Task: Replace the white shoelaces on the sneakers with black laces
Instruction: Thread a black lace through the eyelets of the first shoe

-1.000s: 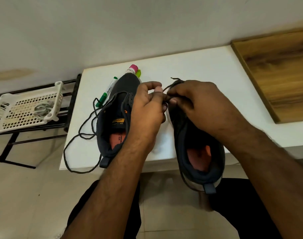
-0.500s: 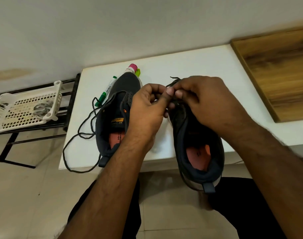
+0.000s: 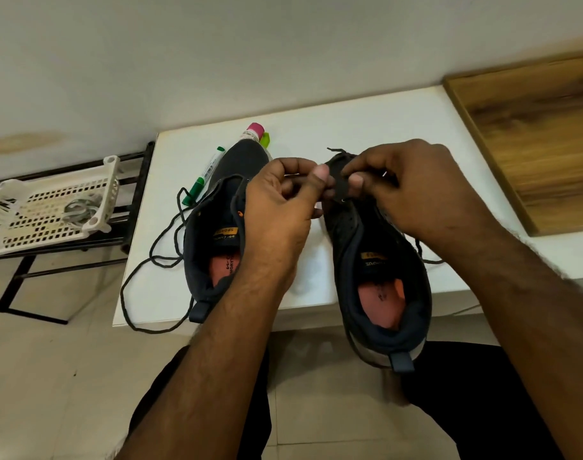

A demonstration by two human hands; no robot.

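Observation:
Two dark sneakers with orange insoles lie on a white table. The left sneaker rests flat, and a loose black lace trails from it over the table's left edge. The right sneaker hangs partly over the front edge, its heel toward me. My left hand pinches the eyelet flap of the right sneaker between thumb and fingers. My right hand pinches a black lace at the same flap; a lace end sticks out beyond the toe. Another stretch of lace shows under my right wrist.
A green marker and a pink-capped bottle lie behind the left sneaker. A white plastic basket holding pale coiled laces sits on a black rack at the left. A wooden board lies at the right.
My hands have drawn slightly apart at the right sneaker's front eyelets, and the flap with its eyelet is now exposed between my thumbs. The shoes have stayed in place.

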